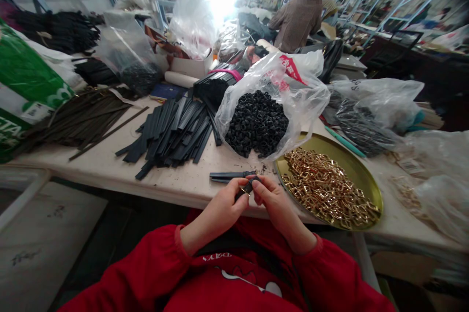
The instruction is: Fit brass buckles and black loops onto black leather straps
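At the table's front edge my left hand point(231, 200) is closed on a dark strap point(248, 187), and a small gold buckle shows at its fingers. From the other side my right hand point(270, 194) pinches the same strap. Just beyond the fingers lie a few dark strips point(225, 175) with gold at their right end. Farther back an open clear plastic bag point(308, 99) holds many small black loops point(256, 123). To the right of my hands, a round gold-coloured tray point(372, 189) carries a heap of gold buckles point(330, 187).
Loose dark strips point(176, 131) are piled left of the bag, with brown strips point(84, 116) farther left. A teal-handled tool point(344, 141) lies behind the tray. Plastic bags point(381, 106) crowd the right side. Another person point(296, 21) is at the back.
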A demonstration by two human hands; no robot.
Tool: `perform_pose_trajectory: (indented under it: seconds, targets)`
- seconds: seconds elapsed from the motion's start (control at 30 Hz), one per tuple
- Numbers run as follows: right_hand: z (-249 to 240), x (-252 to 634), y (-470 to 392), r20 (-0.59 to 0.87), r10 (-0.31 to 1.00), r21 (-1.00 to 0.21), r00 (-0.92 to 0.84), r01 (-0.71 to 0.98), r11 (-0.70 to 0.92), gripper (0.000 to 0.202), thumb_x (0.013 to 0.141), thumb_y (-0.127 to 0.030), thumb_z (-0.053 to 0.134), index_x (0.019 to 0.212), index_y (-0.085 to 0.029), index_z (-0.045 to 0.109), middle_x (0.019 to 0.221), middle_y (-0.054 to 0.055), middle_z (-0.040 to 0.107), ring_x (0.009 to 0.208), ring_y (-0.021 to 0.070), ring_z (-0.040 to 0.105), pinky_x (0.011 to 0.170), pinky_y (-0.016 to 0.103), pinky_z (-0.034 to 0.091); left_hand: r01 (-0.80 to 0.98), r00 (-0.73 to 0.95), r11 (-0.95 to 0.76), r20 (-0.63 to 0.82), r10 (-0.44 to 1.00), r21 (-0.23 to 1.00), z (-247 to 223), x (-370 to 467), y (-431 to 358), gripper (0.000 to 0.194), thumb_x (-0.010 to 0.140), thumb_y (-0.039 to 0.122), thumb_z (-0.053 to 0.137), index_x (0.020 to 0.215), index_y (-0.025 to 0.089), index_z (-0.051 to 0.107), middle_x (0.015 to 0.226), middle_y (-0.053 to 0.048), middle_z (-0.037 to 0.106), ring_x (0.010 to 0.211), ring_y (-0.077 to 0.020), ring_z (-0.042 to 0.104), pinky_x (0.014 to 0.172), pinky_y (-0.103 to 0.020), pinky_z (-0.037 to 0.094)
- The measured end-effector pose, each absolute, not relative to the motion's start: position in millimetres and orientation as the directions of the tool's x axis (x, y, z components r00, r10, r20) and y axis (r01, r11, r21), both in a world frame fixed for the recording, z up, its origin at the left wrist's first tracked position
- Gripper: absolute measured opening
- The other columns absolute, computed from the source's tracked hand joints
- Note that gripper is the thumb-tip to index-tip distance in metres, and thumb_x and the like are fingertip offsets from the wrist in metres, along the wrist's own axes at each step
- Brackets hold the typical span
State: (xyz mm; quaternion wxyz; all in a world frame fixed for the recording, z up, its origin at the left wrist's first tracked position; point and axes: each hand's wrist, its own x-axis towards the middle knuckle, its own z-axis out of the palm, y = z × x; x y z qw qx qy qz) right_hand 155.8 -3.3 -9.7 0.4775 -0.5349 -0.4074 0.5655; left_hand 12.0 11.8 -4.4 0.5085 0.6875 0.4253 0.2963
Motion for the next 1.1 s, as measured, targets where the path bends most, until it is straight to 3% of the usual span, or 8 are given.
perform_pose_trajectory:
  seconds: [0.07,0.2,0.37,0.47,0.57,0.77,0.97,1.1]
  targets:
    - [-11,156,-3,-0.19,0.98,-0.977,0.06,-0.108,-0.183,0.03,0.07,-0.045,0.062,0.081,-0.018,0.057,0.058,-0.006,0.047,0.047,0.0067,0.036,0.045,0.021,0.028,0.257,0.467,-0.084,-0.047,0.883,0.963,-6,11,13,0.03,0.082,0.017,0.041,0.112,0.016,0.044,0.075,0.0,0.062,0.069,-0.013,0.057,0.067,-0.025,0.043]
    - [-12,155,-5,-0.154,0.988,-0.985,0.004,-0.074,-0.153,0.029,0.071,-0.045,0.063,0.076,-0.018,0.053,0.055,-0.006,0.045,0.048,0.0075,0.037,0.046,0.021,0.029,0.22,0.455,-0.011,-0.093,0.886,0.975,-6,10,17,0.023,0.083,0.018,0.039,0.106,0.017,0.041,0.069,0.002,0.061,0.065,-0.0115,0.058,0.064,-0.024,0.043]
    - [-15,158,-8,-0.148,0.987,-0.964,-0.064,-0.213,-0.158,0.041,0.084,-0.055,0.038,0.083,-0.018,0.056,0.056,-0.002,0.05,0.051,0.0108,0.044,0.05,0.024,0.035,0.315,0.408,0.052,-0.185,0.894,0.948,-9,6,24,0.025,0.081,0.03,0.048,0.101,0.018,0.041,0.071,0.001,0.062,0.064,-0.0132,0.058,0.058,-0.024,0.041]
    - [-15,160,-7,-0.265,0.959,-0.93,-0.101,-0.236,-0.282,0.033,0.077,-0.052,0.054,0.08,-0.019,0.052,0.051,-0.006,0.045,0.045,0.0076,0.036,0.045,0.021,0.028,0.397,0.362,0.036,-0.192,0.912,0.917,-13,4,26,0.026,0.077,0.035,0.054,0.094,0.018,0.043,0.07,0.001,0.061,0.061,-0.0136,0.057,0.056,-0.024,0.041]
    - [-17,162,-5,-0.389,0.897,-0.867,-0.21,-0.246,-0.433,0.038,0.069,-0.05,0.064,0.088,-0.019,0.051,0.055,-0.008,0.045,0.045,0.0061,0.034,0.044,0.02,0.025,0.457,0.351,-0.011,-0.169,0.921,0.89,-15,3,27,0.023,0.075,0.036,0.056,0.087,0.018,0.047,0.072,0.0,0.06,0.064,-0.0139,0.057,0.057,-0.024,0.041]
    - [-23,168,-9,-0.444,0.808,-0.734,-0.387,-0.361,-0.575,0.039,0.062,-0.045,0.072,0.082,-0.018,0.051,0.059,-0.006,0.049,0.048,0.0057,0.039,0.047,0.019,0.027,0.553,0.385,-0.099,-0.148,0.911,0.827,-9,4,24,0.024,0.075,0.042,0.056,0.079,0.018,0.055,0.074,0.0,0.062,0.067,-0.0149,0.057,0.06,-0.025,0.042]
    - [-22,168,-18,-0.414,0.821,-0.747,-0.393,-0.37,-0.553,0.034,0.062,-0.038,0.074,0.07,-0.017,0.048,0.056,-0.006,0.047,0.049,0.0055,0.039,0.048,0.019,0.027,0.568,0.416,-0.116,-0.163,0.895,0.815,-4,5,17,0.019,0.075,0.035,0.056,0.083,0.018,0.059,0.079,-0.001,0.065,0.072,-0.0164,0.058,0.065,-0.026,0.043]
    - [-19,166,-21,-0.374,0.891,-0.81,-0.257,-0.376,-0.449,0.035,0.064,-0.042,0.071,0.068,-0.018,0.046,0.06,-0.005,0.05,0.054,0.0075,0.043,0.053,0.02,0.033,0.443,0.462,-0.058,-0.172,0.87,0.894,1,5,12,0.018,0.075,0.031,0.056,0.085,0.017,0.061,0.082,-0.001,0.066,0.076,-0.0155,0.059,0.069,-0.025,0.044]
